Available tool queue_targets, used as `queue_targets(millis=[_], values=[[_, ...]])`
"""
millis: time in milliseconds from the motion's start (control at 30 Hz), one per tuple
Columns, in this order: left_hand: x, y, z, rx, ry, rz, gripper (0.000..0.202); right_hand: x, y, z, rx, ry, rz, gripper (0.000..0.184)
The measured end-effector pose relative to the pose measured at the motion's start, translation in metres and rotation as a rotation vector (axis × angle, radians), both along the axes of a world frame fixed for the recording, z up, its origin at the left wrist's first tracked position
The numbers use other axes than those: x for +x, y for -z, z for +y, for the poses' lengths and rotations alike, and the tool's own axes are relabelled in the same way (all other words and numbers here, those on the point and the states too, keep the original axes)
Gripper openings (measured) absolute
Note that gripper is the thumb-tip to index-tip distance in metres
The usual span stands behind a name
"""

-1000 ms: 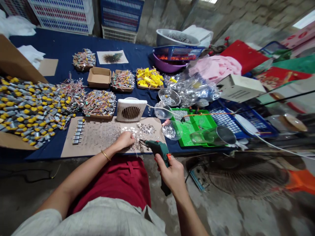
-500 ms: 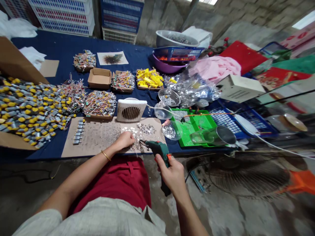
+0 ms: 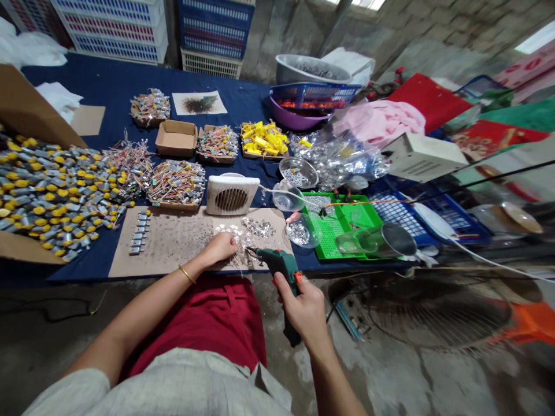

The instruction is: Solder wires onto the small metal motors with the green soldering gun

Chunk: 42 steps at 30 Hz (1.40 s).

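My right hand (image 3: 303, 303) grips a green pistol-shaped power tool (image 3: 284, 266) by its dark handle. Its narrow dark tip points left, close to the fingers of my left hand (image 3: 222, 247). Those fingers are pinched together at the cardboard sheet (image 3: 160, 260); what they hold is too small or hidden to make out. Thin pale wires show just beside them. Small silver metal parts (image 3: 260, 228) lie scattered around both the tip and my fingertips. To the left on the cardboard stands a row of several small motors (image 3: 139, 234).
Behind the cardboard stands a white grilled box (image 3: 233, 195). Motors with yellow ends (image 3: 56, 190) are heaped at left. Wired motors (image 3: 177, 182) and yellow parts (image 3: 264, 138) fill small boxes. At right are a green basket (image 3: 325, 245) and a clear dish (image 3: 314, 234); a floor fan (image 3: 437, 312) stands below.
Almost nothing differs. Both hands and the power tool keep the same places, and the whole view has shifted only very slightly.
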State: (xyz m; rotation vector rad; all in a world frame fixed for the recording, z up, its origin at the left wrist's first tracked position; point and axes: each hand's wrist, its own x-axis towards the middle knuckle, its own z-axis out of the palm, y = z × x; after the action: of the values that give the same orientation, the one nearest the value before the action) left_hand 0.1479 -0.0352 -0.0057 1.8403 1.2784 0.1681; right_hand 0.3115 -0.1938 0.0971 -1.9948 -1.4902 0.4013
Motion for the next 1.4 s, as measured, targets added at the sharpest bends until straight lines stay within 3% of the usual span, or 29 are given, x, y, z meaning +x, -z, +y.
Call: queue_targets(millis=[267,500,567,700,833,1000,1100,1300,1400], values=[[-0.005,-0.004,-0.001,-0.025,-0.027,-0.042,0.013,0.001,-0.001,-0.003,0.003,0.011,0.004,0.046],[-0.066,-0.003,-0.027,-0.076,-0.293,-0.094,0.023,0.000,0.002,-0.010,0.014,0.104,0.095,0.052],[-0.088,-0.009,-0.038,0.053,-0.280,-0.069,0.026,-0.005,0.007,-0.007,0.020,0.133,0.142,0.053],[-0.119,-0.021,-0.049,0.468,-0.263,0.011,0.026,-0.016,0.016,-0.003,0.041,0.168,0.219,0.054],[-0.137,-0.016,-0.043,0.456,-0.219,-0.102,0.015,-0.021,0.022,-0.006,0.070,0.131,0.197,0.056],[-0.177,-0.009,-0.048,0.479,-0.349,-0.224,0.018,-0.025,0.027,-0.005,0.083,0.154,0.163,0.058],[-0.201,-0.008,-0.061,0.400,-0.280,-0.254,0.030,-0.031,0.025,0.003,0.065,0.136,0.179,0.058],[-0.226,-0.010,-0.072,0.303,-0.081,-0.196,0.081,-0.040,0.021,0.011,0.048,0.104,0.178,0.056],[-0.228,-0.010,-0.069,0.303,-0.053,-0.187,0.083,-0.042,0.021,0.012,0.050,0.113,0.154,0.056]])
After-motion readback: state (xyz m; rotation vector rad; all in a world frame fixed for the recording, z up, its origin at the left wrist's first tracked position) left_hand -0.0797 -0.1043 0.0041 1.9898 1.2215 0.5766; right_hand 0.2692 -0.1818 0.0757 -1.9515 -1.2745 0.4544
